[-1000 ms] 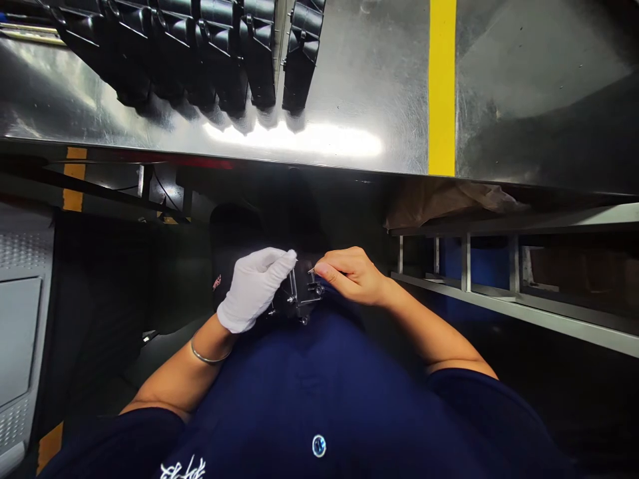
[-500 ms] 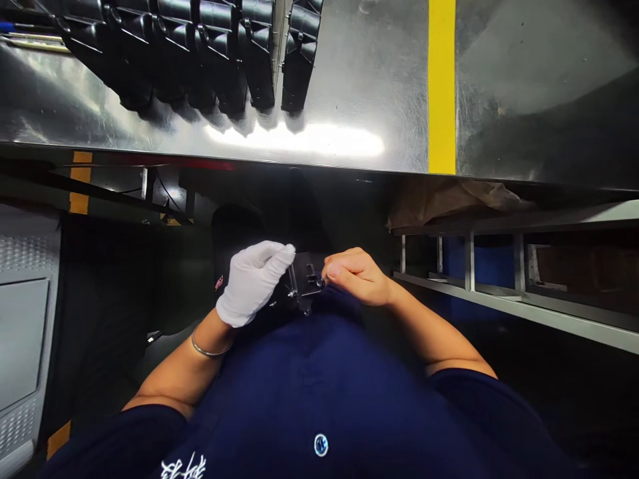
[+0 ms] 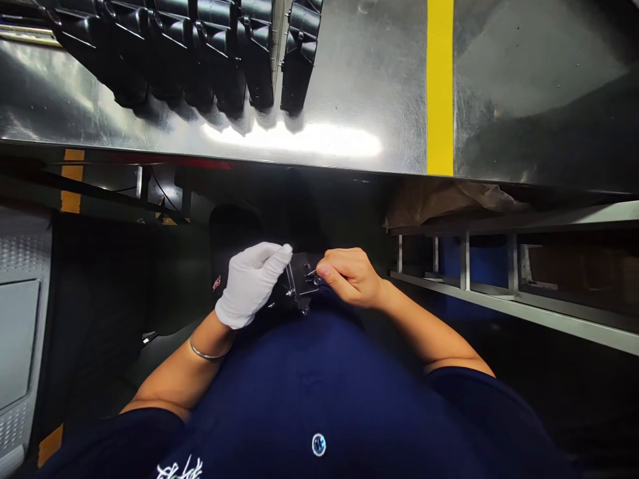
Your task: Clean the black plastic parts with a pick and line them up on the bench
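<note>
Close to my body, a black plastic part (image 3: 301, 276) with thin edges and small fittings is held between my hands. My left hand (image 3: 253, 283), in a white glove, is closed on the part's left side, thumb and forefinger pinched at its top. At the part's right edge, my bare right hand (image 3: 350, 276) is closed in a pinch. A small thin piece seems to stick out from its fingertips towards the part, too small to name. The dark background hides much of the part's outline.
A shiny metal table (image 3: 369, 86) lies ahead, with several black plastic housings (image 3: 254, 60) in a row at its left. A yellow tape strip (image 3: 440, 86) crosses it. Metal rack rails (image 3: 514, 303) stand at my right, a grey case (image 3: 20, 332) at my left. Brown sheeting (image 3: 449, 203) lies under the table edge.
My right fingertips have shifted slightly left and turned, and a thin piece now shows at them. My left hand keeps its pinch. The whole view has slid slightly.
</note>
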The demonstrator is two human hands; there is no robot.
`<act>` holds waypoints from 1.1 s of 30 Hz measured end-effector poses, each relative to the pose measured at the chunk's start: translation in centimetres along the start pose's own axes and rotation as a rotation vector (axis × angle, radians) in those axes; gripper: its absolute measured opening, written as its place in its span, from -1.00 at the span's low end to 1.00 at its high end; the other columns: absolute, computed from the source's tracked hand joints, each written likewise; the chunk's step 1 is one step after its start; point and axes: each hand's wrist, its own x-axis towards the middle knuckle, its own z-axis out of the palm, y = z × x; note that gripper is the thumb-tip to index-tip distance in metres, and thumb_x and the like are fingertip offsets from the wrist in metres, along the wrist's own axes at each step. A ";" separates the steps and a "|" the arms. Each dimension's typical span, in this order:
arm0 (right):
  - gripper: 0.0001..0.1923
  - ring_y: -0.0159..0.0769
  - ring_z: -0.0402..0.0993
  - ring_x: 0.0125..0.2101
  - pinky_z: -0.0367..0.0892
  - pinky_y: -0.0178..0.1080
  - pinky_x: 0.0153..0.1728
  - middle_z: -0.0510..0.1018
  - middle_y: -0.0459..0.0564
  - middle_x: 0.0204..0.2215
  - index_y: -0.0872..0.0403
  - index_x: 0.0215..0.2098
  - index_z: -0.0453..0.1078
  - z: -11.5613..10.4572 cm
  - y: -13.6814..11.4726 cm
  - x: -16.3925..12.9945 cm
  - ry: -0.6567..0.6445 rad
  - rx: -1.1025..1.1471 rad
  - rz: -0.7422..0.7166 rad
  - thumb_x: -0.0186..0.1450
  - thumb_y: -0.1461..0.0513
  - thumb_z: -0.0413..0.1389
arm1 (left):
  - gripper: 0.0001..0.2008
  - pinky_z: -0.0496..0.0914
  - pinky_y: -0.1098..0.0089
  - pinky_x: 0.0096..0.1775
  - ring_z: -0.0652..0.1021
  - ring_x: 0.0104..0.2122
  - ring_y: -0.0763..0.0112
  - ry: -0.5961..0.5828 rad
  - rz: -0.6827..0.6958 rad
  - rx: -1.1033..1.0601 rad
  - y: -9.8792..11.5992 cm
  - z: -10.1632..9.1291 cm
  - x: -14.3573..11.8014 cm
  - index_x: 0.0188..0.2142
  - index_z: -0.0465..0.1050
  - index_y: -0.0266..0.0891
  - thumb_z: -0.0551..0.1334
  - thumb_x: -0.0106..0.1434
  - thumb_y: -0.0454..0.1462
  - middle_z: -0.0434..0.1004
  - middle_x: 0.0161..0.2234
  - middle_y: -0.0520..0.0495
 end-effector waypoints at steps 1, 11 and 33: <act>-0.70 -0.49 0.20 -0.61 0.14 -0.38 -0.55 0.32 -0.14 -0.65 0.10 -0.52 0.26 0.0 0.0 0.0 -0.004 0.005 0.006 0.39 0.30 -0.03 | -0.74 0.36 0.48 -0.49 0.41 -0.58 0.47 0.003 -0.009 -0.005 0.0 0.0 0.0 -0.59 0.47 -0.22 0.25 0.09 -0.10 0.46 -0.62 0.03; -0.52 -0.54 0.09 -0.67 0.09 -0.40 -0.59 0.19 -0.19 -0.70 0.11 -0.59 0.24 -1.7 0.2 0.2 -0.417 0.484 0.179 0.45 0.12 -0.13 | -0.72 0.37 0.47 -0.48 0.45 -0.57 0.44 -0.096 0.034 0.028 -0.1 -0.2 -0.4 -0.59 0.48 -0.22 0.25 0.11 -0.08 0.50 -0.61 0.01; -0.45 -0.48 0.02 -0.61 -0.08 -0.31 -0.55 0.07 -0.20 -0.68 0.07 -0.67 0.05 -0.7 0.2 0.4 -0.223 -0.160 -0.027 0.34 -0.02 0.05 | -0.72 0.33 0.48 -0.51 0.38 -0.59 0.48 0.006 0.013 0.022 -0.5 0.2 0.2 -0.58 0.46 -0.22 0.24 0.12 -0.09 0.44 -0.62 0.03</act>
